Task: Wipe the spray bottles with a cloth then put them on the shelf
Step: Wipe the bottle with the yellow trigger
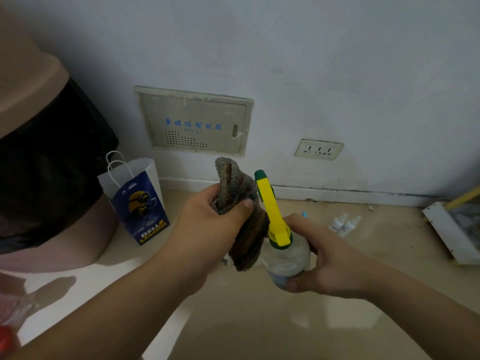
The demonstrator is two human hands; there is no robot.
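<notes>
Item 1: cloth (250, 237). Coarse looped weave, grey-brown with darker stripes, bunched and limp. Your left hand (210, 222) grips its middle, thumb pressed over the fold. One end stands up above your fist and the other hangs below it, touching the bottle's shoulder.

Item 2: spray bottle (285, 258). Round translucent plastic body with a blue label at the base. It has a green collar, a long yellow trigger head (272, 211) and a green nozzle tip. Your right hand (335, 266) wraps the body from the far side, so most of that side is hidden. It is held in the air, tilted towards the cloth. You cannot tell the liquid level through the cloudy wall.

Item 3: small white bottles (344, 224). They stand on the glossy beige floor (259, 320) beyond your right knuckles, blurred.

Item 4: paper bag (137, 203). White and blue with cord handles, it stands upright beyond your left wrist. Its contents are out of sight.

Item 5: white frame (452, 229). It is cut off at the edge, past your right hand.
</notes>
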